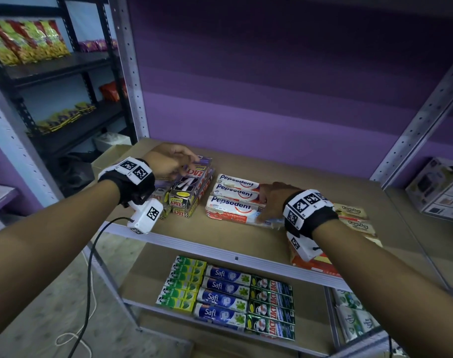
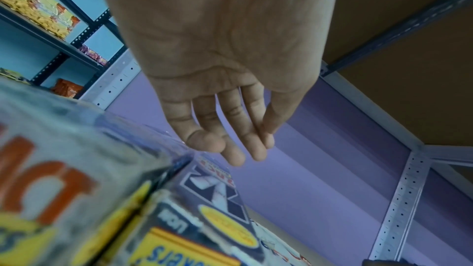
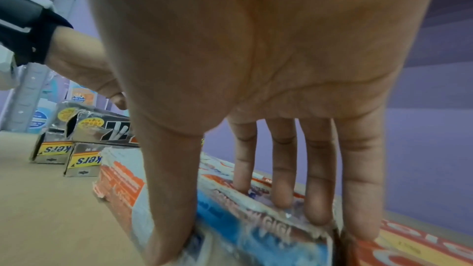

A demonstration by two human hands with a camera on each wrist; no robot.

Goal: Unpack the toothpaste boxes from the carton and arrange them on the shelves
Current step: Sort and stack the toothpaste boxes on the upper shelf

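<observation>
On the upper shelf [image 1: 246,236], three Pepsodent boxes [image 1: 233,200] lie side by side, with a stack of Zact boxes [image 1: 192,189] just left of them. The right hand [image 1: 274,197] presses straight fingers on the nearest Pepsodent box, thumb down its near side. The left hand [image 1: 168,161] hovers slack and empty over the Zact stack. The lower shelf [image 1: 143,282] holds rows of Safi boxes [image 1: 220,298] between green ones.

The shelf board [image 1: 246,239] across the middle of the frame looks like matt brown fibreboard, and the perforated metal uprights [image 1: 128,60] have a dull grey finish. At centre, the Pepsodent boxes [image 1: 230,202] are glossy printed card under clear, wrinkled plastic film, with scuffed corners. Left of them the Zact boxes [image 1: 188,187] are shiny, silver-faced card, and the snack bags [image 1: 26,42] at upper left are glossy and crinkled.
</observation>
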